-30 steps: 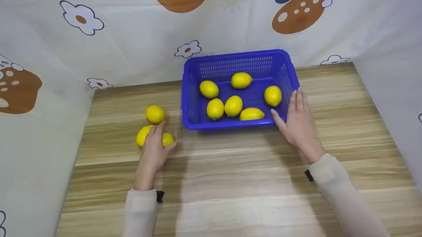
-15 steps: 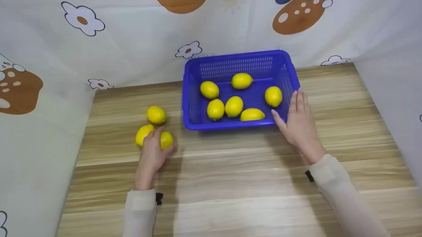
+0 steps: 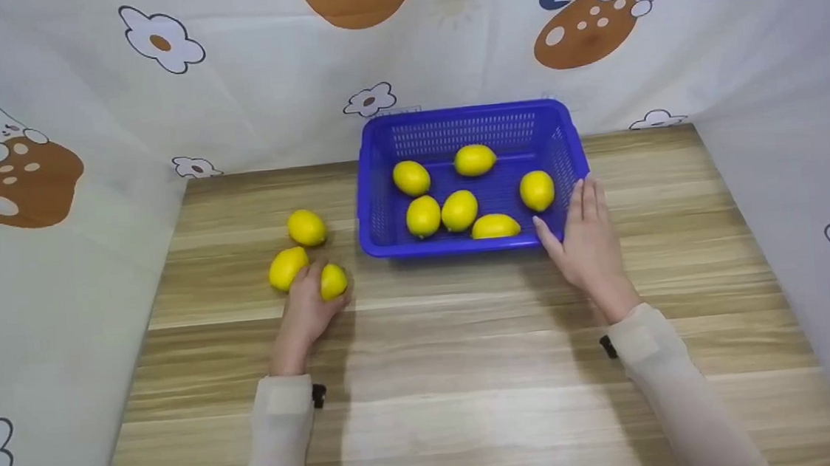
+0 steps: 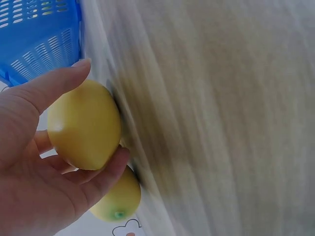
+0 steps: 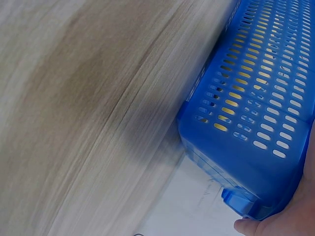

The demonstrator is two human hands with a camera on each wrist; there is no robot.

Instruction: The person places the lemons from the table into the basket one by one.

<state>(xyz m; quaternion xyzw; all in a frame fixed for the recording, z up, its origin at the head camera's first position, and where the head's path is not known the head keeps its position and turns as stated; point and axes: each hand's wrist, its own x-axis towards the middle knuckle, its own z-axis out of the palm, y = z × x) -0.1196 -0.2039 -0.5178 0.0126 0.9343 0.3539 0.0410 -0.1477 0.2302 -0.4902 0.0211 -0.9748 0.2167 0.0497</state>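
My left hand (image 3: 307,304) grips a lemon (image 3: 333,281) left of the blue basket. In the left wrist view the thumb lies along one side of this lemon (image 4: 84,125) and the fingers curl behind it. Another lemon (image 3: 289,269) sits just left of that hand, and one more lemon (image 3: 306,227) lies farther back on the table. My right hand (image 3: 592,252) rests on the front right corner of the blue plastic basket (image 3: 446,246), its fingers straight along the right rim and its thumb over the front rim. Several lemons (image 3: 460,209) lie apart or touching inside.
The wooden table (image 3: 434,380) runs forward to a patterned cloth (image 3: 263,89) that hangs at the back and both sides. The basket stands near the table's back edge, close to the cloth.
My left hand has closed its fingers and thumb round the right-hand lemon of the group and shifted it slightly toward me. The right hand and the basket stay put.
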